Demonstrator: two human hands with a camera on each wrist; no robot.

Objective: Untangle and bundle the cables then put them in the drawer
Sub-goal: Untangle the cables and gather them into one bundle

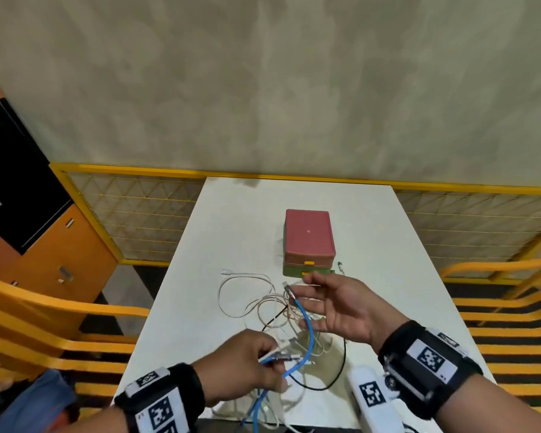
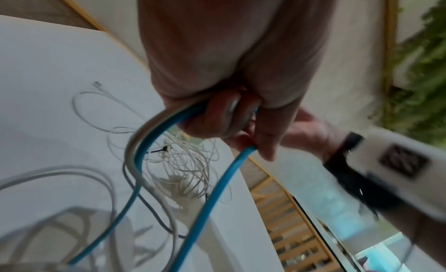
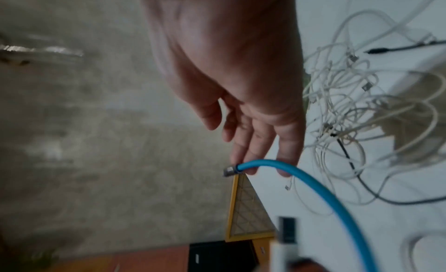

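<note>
The left hand (image 1: 247, 367) is gripping the blue cable (image 1: 306, 332) and white ends. The right hand (image 1: 334, 307) is hovering spread, holding nothing, at its plug. The tangle (image 1: 269, 304) is lying before the closed drawer (image 1: 308, 270); pulling could tighten knots.

Blue cable (image 1: 309, 329), white cables (image 1: 247, 295), black cable (image 1: 341, 367), pink-and-green drawer box (image 1: 308, 237), white table (image 1: 231, 220)

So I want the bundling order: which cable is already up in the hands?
The blue cable: the left hand grips it, lifted off the table, while the thin white cables lie loose.
</note>
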